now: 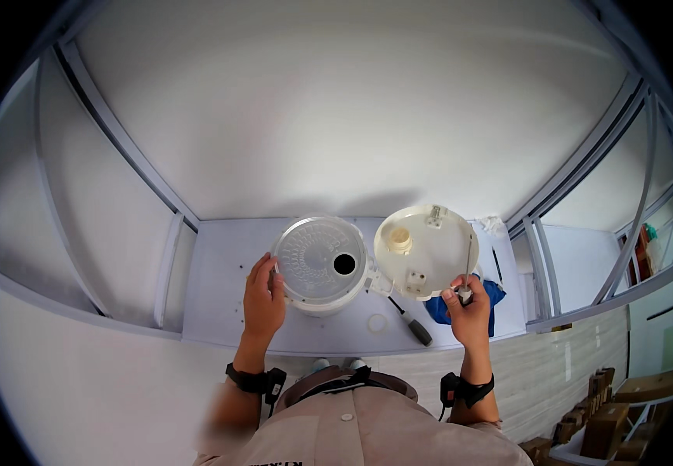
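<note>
A round white appliance body stands on the table, topped by a silver metal disc with a dark round hole. To its right, joined at the hinge, lies a cream round lid with its inner side up. My left hand rests against the left rim of the body, fingers stretched and thumb apart. My right hand grips a screwdriver by its handle at the lid's near right edge, the thin shaft pointing away from me. How the tip sits against the lid cannot be made out.
Another screwdriver with a dark grey handle lies in front of the lid. Beside it is a pale ring. A blue bag sits under my right hand, near a thin black rod. Metal frames flank the table; cardboard boxes stand lower right.
</note>
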Action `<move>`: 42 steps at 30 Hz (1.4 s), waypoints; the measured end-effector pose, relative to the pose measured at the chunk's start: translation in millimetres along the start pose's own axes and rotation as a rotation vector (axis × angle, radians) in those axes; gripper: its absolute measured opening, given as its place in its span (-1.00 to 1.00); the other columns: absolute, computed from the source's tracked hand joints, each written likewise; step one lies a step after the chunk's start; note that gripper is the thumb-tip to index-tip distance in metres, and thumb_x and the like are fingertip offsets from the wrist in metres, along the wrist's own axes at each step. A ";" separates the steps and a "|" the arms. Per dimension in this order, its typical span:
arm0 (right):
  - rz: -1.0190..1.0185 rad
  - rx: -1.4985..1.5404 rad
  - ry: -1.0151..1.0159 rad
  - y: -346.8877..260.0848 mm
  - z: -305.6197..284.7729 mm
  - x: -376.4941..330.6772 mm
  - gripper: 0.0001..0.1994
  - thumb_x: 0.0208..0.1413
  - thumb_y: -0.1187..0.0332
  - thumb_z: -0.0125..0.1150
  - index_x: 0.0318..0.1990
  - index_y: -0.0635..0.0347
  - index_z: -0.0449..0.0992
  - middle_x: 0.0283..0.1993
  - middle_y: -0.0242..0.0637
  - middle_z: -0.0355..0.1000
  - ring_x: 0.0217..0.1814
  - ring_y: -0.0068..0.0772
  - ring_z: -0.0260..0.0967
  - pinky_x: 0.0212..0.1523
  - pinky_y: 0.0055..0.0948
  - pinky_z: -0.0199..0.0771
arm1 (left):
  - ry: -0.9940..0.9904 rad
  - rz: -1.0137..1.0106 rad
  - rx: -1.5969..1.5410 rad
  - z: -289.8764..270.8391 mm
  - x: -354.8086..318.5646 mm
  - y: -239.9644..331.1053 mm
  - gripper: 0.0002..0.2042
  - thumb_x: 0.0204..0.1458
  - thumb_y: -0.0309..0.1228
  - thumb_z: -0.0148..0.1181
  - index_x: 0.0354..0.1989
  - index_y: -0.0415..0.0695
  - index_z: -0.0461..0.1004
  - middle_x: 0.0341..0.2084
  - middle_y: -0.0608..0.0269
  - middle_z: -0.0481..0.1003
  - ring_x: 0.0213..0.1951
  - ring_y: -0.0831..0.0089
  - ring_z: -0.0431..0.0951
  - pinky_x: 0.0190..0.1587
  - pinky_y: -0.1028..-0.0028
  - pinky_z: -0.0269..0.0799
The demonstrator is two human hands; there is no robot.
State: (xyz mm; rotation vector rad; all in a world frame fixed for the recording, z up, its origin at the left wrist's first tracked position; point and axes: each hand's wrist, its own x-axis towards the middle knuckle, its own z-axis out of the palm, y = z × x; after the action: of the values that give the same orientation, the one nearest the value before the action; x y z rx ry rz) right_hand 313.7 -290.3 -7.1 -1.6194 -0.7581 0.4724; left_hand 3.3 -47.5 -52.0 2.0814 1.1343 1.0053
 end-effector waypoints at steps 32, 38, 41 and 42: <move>-0.512 -0.067 -0.037 -73.6 97.3 54.4 -0.23 0.20 0.28 0.50 0.50 0.26 0.25 0.34 0.02 0.38 0.00 -0.27 0.54 -0.16 -0.45 0.56 | -0.201 -0.006 -0.905 -22.0 31.9 65.7 -0.54 0.26 -0.28 0.41 0.25 -0.23 0.48 0.04 0.24 0.63 0.03 0.45 0.62 0.10 0.41 0.54; -0.100 0.154 -0.164 -42.1 109.2 87.7 -0.18 0.19 0.21 0.54 0.52 0.24 0.25 0.25 -0.09 0.47 -0.21 -0.57 0.50 -0.39 -0.62 0.48 | -0.317 -0.380 -1.105 -22.3 31.8 27.2 -0.54 0.34 -0.27 0.31 0.31 -0.23 0.42 0.09 0.21 0.60 0.07 0.48 0.61 0.08 0.41 0.62; 0.060 0.245 -0.291 -33.5 124.9 91.4 -0.25 0.20 0.23 0.52 0.49 0.19 0.31 -0.06 -0.28 0.60 -0.41 -0.69 0.42 -0.57 -0.65 0.38 | -0.258 -0.508 -1.198 -16.8 32.5 35.1 -0.58 0.38 -0.29 0.25 0.30 -0.23 0.42 0.05 0.18 0.60 0.06 0.47 0.63 0.07 0.38 0.68; 0.064 0.237 -0.295 -38.7 131.7 87.9 -0.26 0.20 0.24 0.52 0.49 0.19 0.32 -0.10 -0.31 0.60 -0.43 -0.70 0.41 -0.57 -0.65 0.37 | -0.234 -0.541 -1.240 -17.9 31.7 35.1 -0.59 0.38 -0.29 0.24 0.29 -0.23 0.42 0.04 0.17 0.61 0.05 0.45 0.64 0.06 0.37 0.70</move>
State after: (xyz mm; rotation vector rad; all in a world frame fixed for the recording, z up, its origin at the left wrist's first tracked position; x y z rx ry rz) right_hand 277.8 -132.9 15.0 -1.3715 -0.8354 0.8290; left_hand 15.8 -35.0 -4.6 0.8047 0.5929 0.8115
